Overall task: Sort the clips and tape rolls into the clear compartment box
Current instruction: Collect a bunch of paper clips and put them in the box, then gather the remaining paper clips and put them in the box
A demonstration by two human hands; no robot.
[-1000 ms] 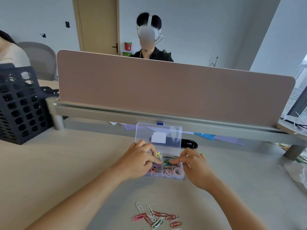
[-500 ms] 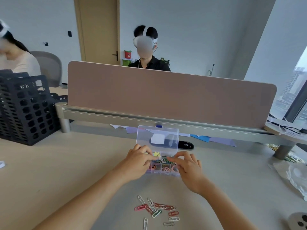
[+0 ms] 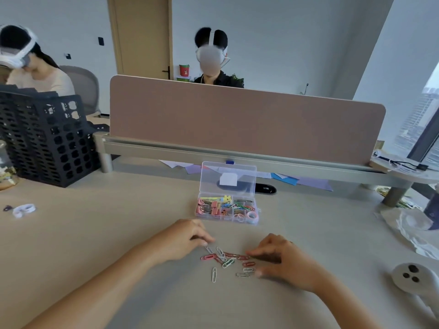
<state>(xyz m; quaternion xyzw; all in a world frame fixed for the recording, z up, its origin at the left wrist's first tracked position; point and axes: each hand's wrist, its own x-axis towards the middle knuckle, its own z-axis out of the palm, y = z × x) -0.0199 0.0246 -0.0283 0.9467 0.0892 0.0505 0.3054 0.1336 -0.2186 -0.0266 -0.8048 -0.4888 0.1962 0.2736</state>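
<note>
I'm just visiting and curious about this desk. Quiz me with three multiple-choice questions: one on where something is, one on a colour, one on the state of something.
1. Where do the loose paper clips lie?
A. on the table between the left hand and the right hand
B. on the floor
C. in a drawer

2. What colour is the slotted basket at the left?
A. yellow
B. black
C. white

3. How is the lid of the clear box?
A. shut flat
B. taken off and lying on the table
C. open and standing up

Answers:
1 A, they are scattered on the tabletop between both hands.
2 B, its walls are black all over.
3 C, the lid stands upright behind the open compartments.
</note>
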